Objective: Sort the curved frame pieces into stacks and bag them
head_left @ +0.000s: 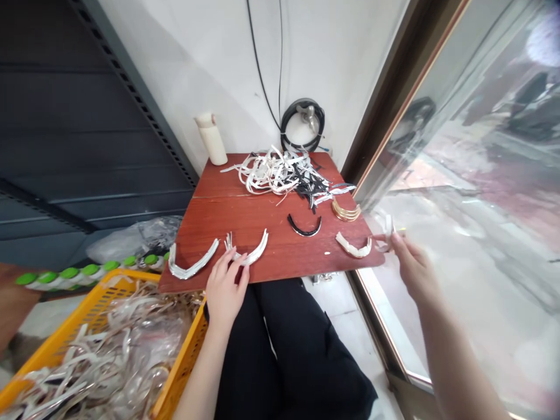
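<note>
Forearms (212,361) lie nearest; left hand (226,287) touches one of five grouped bundles (258,253), grip unclear; right hand (413,265) pinches white piece (389,223); tangled heap (280,173) seems ungrouped.

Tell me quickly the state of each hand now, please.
Left hand: touching a curved white bundle; grip unclear.
Right hand: closed on a white strip.

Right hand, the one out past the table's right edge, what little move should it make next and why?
Probably bring the right hand in over the table: it seems to be pinching a pale strip beyond the edge, while the left hand rests its fingers on a curved white bundle near the front edge.
</note>
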Demonstrator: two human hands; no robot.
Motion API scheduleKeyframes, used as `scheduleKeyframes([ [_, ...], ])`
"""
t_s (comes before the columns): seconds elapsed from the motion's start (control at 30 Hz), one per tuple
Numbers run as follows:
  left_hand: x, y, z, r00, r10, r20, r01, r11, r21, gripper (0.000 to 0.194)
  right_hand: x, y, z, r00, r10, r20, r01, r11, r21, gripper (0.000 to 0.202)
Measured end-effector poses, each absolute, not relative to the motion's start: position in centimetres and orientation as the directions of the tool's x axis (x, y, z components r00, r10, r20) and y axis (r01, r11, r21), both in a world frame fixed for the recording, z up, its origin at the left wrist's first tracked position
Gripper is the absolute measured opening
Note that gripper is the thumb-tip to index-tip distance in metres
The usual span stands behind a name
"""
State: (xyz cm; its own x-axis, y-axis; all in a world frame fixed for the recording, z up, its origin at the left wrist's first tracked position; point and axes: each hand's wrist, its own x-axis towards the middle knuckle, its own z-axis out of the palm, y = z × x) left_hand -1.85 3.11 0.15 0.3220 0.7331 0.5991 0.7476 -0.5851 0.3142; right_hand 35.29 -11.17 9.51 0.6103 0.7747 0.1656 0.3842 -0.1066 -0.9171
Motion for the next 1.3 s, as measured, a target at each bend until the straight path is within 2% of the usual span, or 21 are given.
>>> scheduleKeyframes([
  [0.03, -1.8, 3.1, 0.1, 0.32, 0.733, 0.6, 0.747, -0.585, 0.315, 0.032, 35.2, -12.0, 9.2, 0.62, 0.766, 0.169, 0.401, -0.124, -0.907, 0.033],
  [0.1, -1.8, 3.1, 0.1, 0.311, 0.737, 0.6, 0.747, -0.58, 0.325, 0.032, 34.9, -13.0, 8.2, 0.63, 0.768, 0.113, 0.301, -0.107, -0.948, 0.03],
  [0.17, -1.7, 3.1, 0.2, 0.304, 0.74, 0.6, 0.745, -0.577, 0.334, 0.032, 34.4, -13.1, 6.8, 0.63, 0.777, 0.012, 0.09, -0.058, -0.994, 0.027],
  [0.27, -1.6, 3.0, 0.3, 0.303, 0.74, 0.6, 0.747, -0.575, 0.332, 0.032, 33.8, -12.6, 4.3, 0.632, 0.765, -0.12, -0.188, 0.002, -0.982, 0.03],
  [0.33, -1.6, 3.0, 0.3, 0.306, 0.738, 0.601, 0.754, -0.573, 0.321, 0.032, 33.6, -12.3, 2.9, 0.625, 0.758, -0.188, -0.277, -0.01, -0.961, 0.036],
  [0.4, -1.6, 3.0, 0.2, 0.307, 0.735, 0.604, 0.758, -0.573, 0.312, 0.032, 33.5, -12.2, 2.0, 0.627, 0.741, -0.238, -0.29, -0.061, -0.955, 0.043],
  [0.5, -1.6, 3.1, 0.1, 0.308, 0.727, 0.614, 0.75, -0.583, 0.313, 0.032, 33.5, -12.3, 1.5, 0.704, 0.66, -0.263, -0.224, -0.145, -0.964, 0.052],
  [0.63, -1.6, 3.2, 0.0, 0.307, 0.721, 0.622, 0.737, -0.593, 0.324, 0.032, 33.2, -12.3, 1.6, 0.803, 0.571, -0.171, -0.068, -0.198, -0.978, 0.055],
  [0.73, -1.6, 3.2, 0.0, 0.299, 0.72, 0.626, 0.736, -0.592, 0.328, 0.033, 32.8, -12.3, 1.5, 0.837, 0.541, 0.083, 0.262, -0.262, -0.929, 0.045],
  [0.8, -1.6, 3.2, 0.0, 0.299, 0.719, 0.627, 0.733, -0.594, 0.331, 0.033, 32.7, -12.3, 1.3, 0.769, 0.575, 0.279, 0.495, -0.26, -0.829, 0.034],
  [0.87, -1.6, 3.2, -0.1, 0.3, 0.719, 0.627, 0.732, -0.595, 0.332, 0.034, 32.7, -12.2, 1.1, 0.673, 0.634, 0.381, 0.618, -0.199, -0.761, 0.025],
  [1.13, -1.6, 3.1, 0.1, 0.308, 0.731, 0.61, 0.747, -0.582, 0.32, 0.033, 33.6, -11.7, 1.5, 0.507, 0.691, 0.515, 0.762, -0.079, -0.643, 0.015],
  [1.2, -1.6, 3.1, 0.2, 0.317, 0.732, 0.603, 0.749, -0.584, 0.314, 0.032, 34.1, -11.1, 2.6, 0.508, 0.677, 0.532, 0.752, -0.048, -0.657, 0.016],
  [1.3, -1.6, 3.1, 0.2, 0.313, 0.729, 0.609, 0.751, -0.582, 0.312, 0.032, 34.4, -8.7, 4.7, 0.587, 0.633, 0.505, 0.67, -0.031, -0.741, 0.019],
])
